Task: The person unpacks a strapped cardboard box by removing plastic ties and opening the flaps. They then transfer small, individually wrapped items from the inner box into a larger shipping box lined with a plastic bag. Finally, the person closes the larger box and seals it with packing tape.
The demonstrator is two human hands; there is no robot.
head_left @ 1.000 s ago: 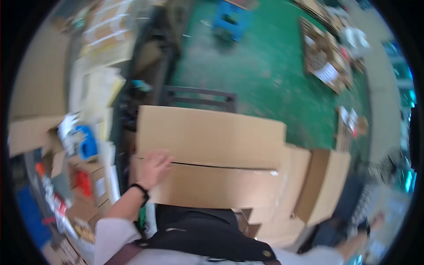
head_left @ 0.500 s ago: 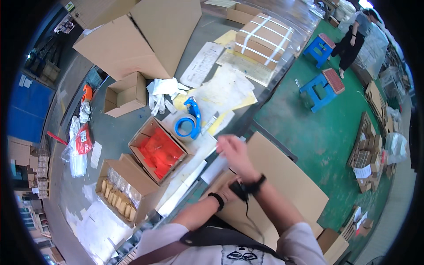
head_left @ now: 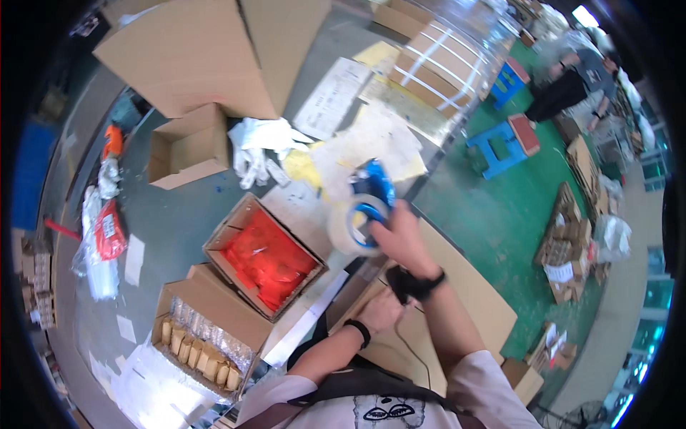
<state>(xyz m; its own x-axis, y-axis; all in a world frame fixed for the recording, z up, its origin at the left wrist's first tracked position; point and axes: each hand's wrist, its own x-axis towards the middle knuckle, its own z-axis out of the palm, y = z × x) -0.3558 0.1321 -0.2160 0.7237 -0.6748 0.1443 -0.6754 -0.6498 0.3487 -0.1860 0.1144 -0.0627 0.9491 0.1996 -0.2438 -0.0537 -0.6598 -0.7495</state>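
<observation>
My right hand [head_left: 406, 239] grips a blue tape dispenser [head_left: 373, 182] with a wide roll of clear tape [head_left: 348, 225], lifted over the table edge and slightly blurred. Below it, my left hand [head_left: 381, 312] lies on a large closed-looking cardboard box [head_left: 464, 286] in front of me, its fingers stretched over the top. A black device with a cable sits at my right wrist and partly covers the box. Left of the tape stands an open carton [head_left: 214, 250] holding red plastic packing [head_left: 268, 257].
Another open carton [head_left: 243, 325] holds a row of small tan packets [head_left: 200, 357]. An empty small box [head_left: 189, 146], white gloves [head_left: 261, 143] and a strapped carton [head_left: 436, 64] sit farther back. Blue stools [head_left: 500, 146] and a person [head_left: 579, 82] are on the green floor.
My right hand has taken the tape dispenser off the table and raised it toward the box. My left hand stays on the cardboard. The person at the far right has bent forward.
</observation>
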